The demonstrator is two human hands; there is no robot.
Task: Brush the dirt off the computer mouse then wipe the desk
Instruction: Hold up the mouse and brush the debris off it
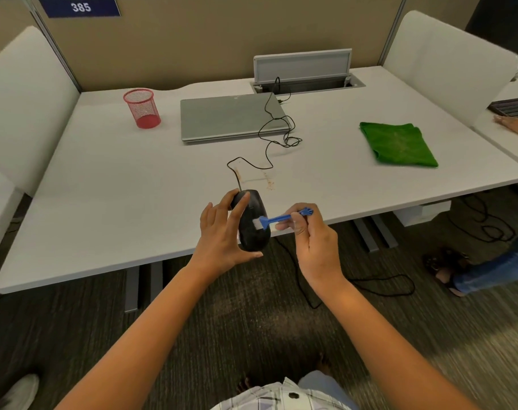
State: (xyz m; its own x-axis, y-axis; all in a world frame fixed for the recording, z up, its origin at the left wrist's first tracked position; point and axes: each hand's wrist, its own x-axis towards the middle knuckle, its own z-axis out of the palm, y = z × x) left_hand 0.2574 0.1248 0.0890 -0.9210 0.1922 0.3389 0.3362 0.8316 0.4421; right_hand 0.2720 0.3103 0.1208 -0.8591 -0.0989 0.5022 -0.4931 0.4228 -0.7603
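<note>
The only thing here you can read is the number 385, in white on a dark blue sign (80, 6). The sign sits at the top of the tan wall panel (192, 39) behind the desk, far to the left of and above the closed gray laptop (228, 116). The laptop lid has a small mark near its back edge, but it is too tiny to read.

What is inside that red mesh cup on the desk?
Nothing shows inside the red mesh cup: through the mesh and the open top only its red bottom appears. It stands upright on the desk, left of the closed laptop.
</note>
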